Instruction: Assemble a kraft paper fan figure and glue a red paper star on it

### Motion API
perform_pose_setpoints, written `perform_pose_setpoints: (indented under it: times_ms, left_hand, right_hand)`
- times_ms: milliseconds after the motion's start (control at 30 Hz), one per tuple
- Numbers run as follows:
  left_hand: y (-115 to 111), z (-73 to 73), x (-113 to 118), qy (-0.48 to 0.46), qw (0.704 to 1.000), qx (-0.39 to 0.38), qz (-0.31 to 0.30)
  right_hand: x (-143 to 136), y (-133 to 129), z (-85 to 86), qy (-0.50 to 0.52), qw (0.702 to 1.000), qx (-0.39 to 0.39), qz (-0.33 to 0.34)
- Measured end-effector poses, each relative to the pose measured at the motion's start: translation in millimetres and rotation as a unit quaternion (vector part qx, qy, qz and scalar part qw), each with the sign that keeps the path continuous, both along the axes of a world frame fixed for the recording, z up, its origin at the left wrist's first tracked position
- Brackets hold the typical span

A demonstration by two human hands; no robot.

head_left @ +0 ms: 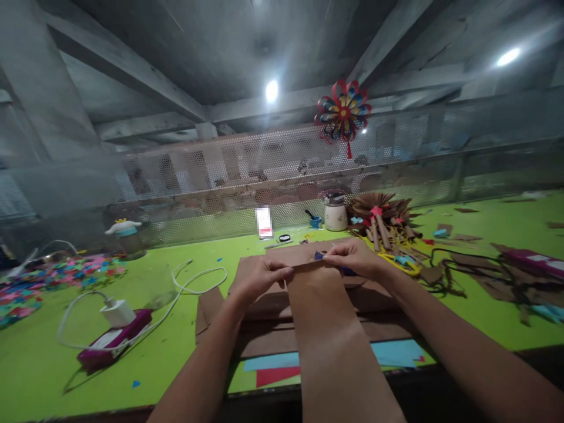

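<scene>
A long strip of brown kraft paper runs from the middle of the table toward me and over the front edge. Its far end is bent into a narrow fold. My left hand pinches the left corner of that fold between thumb and fingers. At the right corner, my right hand has its fingers closed on the fold, with a small dark blue piece beside the fingertips. Under the strip lie stacked brown paper sheets, with light blue paper and red paper near the front edge.
Left stands a purple power strip with a white charger and looping cable. Colourful paper stars are heaped behind it. A phone, a lidded jar and folded paper fans stand at the back. Brown scraps litter the right.
</scene>
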State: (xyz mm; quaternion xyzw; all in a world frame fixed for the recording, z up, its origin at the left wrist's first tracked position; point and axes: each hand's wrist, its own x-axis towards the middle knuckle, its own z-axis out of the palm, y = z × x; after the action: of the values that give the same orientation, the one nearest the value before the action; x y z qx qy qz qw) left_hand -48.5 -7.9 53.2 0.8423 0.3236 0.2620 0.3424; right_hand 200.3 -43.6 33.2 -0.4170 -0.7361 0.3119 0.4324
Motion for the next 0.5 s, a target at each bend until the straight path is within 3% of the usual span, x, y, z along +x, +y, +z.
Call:
perform_pose_setpoints:
  times_ms: [200,400,500]
  left_hand:
    - [-1.1,-8.1,7.0,-0.098,0.988,-0.116,0.013]
    - [-2.8,-27.2,25.2,-0.210,0.925,-0.310,-0.065]
    - [-5.0,-36.2,31.3,-0.234,0.899,-0.358,-0.099]
  right_hand:
    - [-5.1,4.4,-4.2,0.207,0.975,-0.065,0.049]
    - [-19.8,-2.0,-6.6,0.141,0.961,-0.099,0.218]
    - [-21.0,-6.7,-6.4,0.131,0.956,-0.083,0.249]
